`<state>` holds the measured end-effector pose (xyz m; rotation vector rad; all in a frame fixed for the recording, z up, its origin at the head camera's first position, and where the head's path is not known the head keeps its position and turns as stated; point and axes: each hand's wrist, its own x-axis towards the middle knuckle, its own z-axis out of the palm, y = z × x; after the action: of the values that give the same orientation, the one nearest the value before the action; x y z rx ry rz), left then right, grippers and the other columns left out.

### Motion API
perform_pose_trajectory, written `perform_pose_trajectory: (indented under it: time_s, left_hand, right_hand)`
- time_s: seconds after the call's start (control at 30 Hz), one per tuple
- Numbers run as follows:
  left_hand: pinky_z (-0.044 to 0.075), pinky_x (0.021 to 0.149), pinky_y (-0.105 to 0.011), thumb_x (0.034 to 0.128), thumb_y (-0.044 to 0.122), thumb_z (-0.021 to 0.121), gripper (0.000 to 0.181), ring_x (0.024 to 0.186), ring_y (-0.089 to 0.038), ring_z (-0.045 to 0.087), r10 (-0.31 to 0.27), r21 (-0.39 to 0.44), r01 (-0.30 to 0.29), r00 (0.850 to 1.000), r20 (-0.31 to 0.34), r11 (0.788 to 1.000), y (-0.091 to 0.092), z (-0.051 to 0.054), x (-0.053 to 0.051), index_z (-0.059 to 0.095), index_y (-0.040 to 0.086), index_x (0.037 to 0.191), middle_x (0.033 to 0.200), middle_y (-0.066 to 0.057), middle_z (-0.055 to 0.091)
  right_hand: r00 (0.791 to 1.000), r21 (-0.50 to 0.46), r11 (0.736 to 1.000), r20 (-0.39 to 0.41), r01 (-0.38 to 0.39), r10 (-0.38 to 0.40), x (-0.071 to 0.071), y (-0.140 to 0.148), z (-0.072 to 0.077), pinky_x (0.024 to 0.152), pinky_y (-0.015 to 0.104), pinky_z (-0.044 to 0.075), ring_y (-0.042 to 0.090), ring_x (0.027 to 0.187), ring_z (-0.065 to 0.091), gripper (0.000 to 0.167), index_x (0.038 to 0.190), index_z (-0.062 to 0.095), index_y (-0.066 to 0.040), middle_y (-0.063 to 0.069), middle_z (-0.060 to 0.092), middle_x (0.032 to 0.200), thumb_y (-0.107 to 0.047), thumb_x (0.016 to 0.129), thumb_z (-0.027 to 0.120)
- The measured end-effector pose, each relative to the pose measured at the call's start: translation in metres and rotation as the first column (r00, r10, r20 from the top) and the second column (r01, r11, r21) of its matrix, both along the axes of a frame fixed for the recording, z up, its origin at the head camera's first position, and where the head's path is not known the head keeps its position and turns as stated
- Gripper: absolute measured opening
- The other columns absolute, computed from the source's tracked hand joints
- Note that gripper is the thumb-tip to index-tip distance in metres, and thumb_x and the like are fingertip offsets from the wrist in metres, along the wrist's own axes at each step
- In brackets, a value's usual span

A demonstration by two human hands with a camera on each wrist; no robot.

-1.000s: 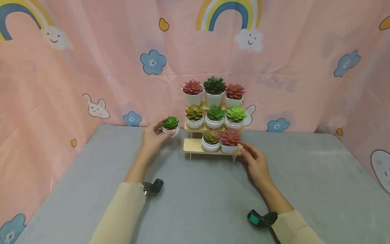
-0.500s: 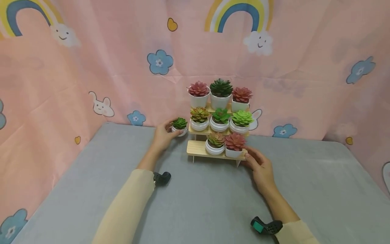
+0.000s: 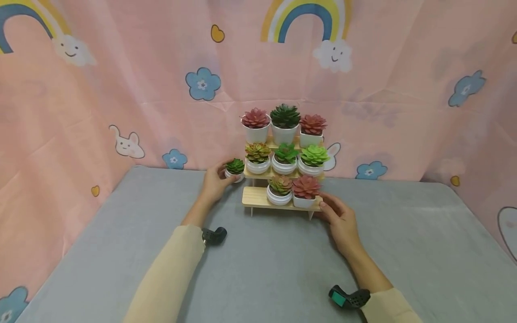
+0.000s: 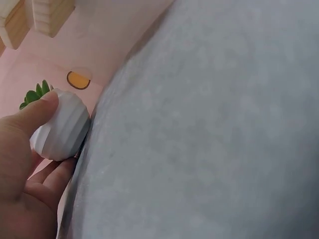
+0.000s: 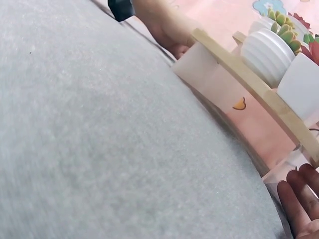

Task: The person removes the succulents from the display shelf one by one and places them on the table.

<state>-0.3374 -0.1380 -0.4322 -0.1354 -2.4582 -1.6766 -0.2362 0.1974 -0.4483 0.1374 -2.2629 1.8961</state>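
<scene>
My left hand [image 3: 214,183] holds a small green potted succulent [image 3: 234,167] just left of a tiered wooden plant stand [image 3: 255,196]. In the left wrist view, the thumb presses the side of its ribbed white pot [image 4: 64,127], with fingers under it, close to the tabletop. My right hand [image 3: 342,226] grips the right end of the stand's bottom tier, thumb at the front edge. The right wrist view shows its fingertips [image 5: 294,186] by the clear support leg. A yellow-green succulent [image 3: 279,190] and a red one [image 3: 305,190] sit on that tier, whose left end is bare wood.
Three succulents, including a bright green one [image 3: 314,159], fill the middle tier. Three more stand on top, a dark green one [image 3: 285,123] between two red ones. A grey-covered table [image 3: 274,269] lies beneath, with a pink patterned curtain [image 3: 141,80] behind it.
My left hand has moved right and slightly down with the green succulent, bringing it close beside the stand. The right hand keeps its hold on the bottom tier.
</scene>
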Motion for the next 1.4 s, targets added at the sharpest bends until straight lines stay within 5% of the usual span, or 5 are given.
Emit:
perform_pose_trajectory:
  time_s: [0.23, 0.7, 1.03, 1.2, 1.4]
  left_hand:
    - [0.052, 0.106, -0.045, 0.0892, 0.008, 0.077, 0.061, 0.128, -0.032, 0.061, 0.014, 0.016, -0.013, 0.999, -0.031, 1.000, -0.001, -0.007, 0.003, 0.053, 0.008, 0.145, 0.144, -0.017, 0.058]
    - [0.047, 0.111, -0.047, 0.0895, 0.014, 0.077, 0.059, 0.134, -0.033, 0.055, 0.033, -0.003, -0.033, 0.999, 0.014, 0.999, 0.000, -0.001, 0.007, 0.053, 0.008, 0.144, 0.147, -0.016, 0.056]
    - [0.042, 0.117, -0.048, 0.0955, 0.022, 0.070, 0.057, 0.141, -0.036, 0.048, 0.085, 0.000, -0.085, 0.996, 0.015, 0.996, -0.002, 0.045, 0.035, 0.050, 0.008, 0.147, 0.150, -0.017, 0.053]
    - [0.049, 0.110, -0.046, 0.0962, 0.020, 0.069, 0.047, 0.126, -0.032, 0.061, 0.017, 0.025, -0.015, 0.996, -0.084, 1.000, 0.002, 0.072, 0.057, 0.057, 0.008, 0.140, 0.133, -0.017, 0.065]
    - [0.055, 0.101, -0.042, 0.0945, 0.016, 0.072, 0.035, 0.113, -0.024, 0.068, -0.079, 0.024, 0.084, 0.983, -0.165, 0.996, 0.018, 0.093, 0.082, 0.067, 0.007, 0.128, 0.120, -0.013, 0.073]
  right_hand:
    - [1.000, 0.003, 1.000, 0.005, 0.009, -0.009, 0.000, 0.000, 0.001, 0.084, 0.017, 0.059, -0.005, 0.104, 0.063, 0.038, 0.138, 0.057, 0.003, -0.002, 0.062, 0.124, -0.017, 0.106, 0.051]
    - [1.000, 0.001, 1.000, 0.010, 0.006, -0.006, 0.002, 0.000, 0.001, 0.082, 0.017, 0.059, -0.005, 0.104, 0.062, 0.038, 0.138, 0.055, 0.004, 0.022, 0.059, 0.138, -0.017, 0.107, 0.050]
    - [1.000, -0.027, 1.000, 0.014, -0.003, 0.003, 0.000, -0.003, 0.000, 0.082, 0.019, 0.060, -0.005, 0.105, 0.062, 0.037, 0.137, 0.057, 0.004, 0.018, 0.060, 0.136, -0.015, 0.106, 0.051]
    - [1.000, -0.032, 0.999, 0.013, 0.005, -0.005, 0.001, -0.003, 0.000, 0.081, 0.019, 0.060, -0.004, 0.103, 0.062, 0.036, 0.137, 0.057, 0.004, 0.019, 0.059, 0.134, -0.014, 0.106, 0.051]
    - [1.000, -0.036, 0.999, -0.003, 0.017, -0.017, 0.000, -0.003, 0.000, 0.080, 0.020, 0.060, -0.003, 0.101, 0.063, 0.034, 0.134, 0.059, 0.003, -0.010, 0.064, 0.116, -0.013, 0.106, 0.052]
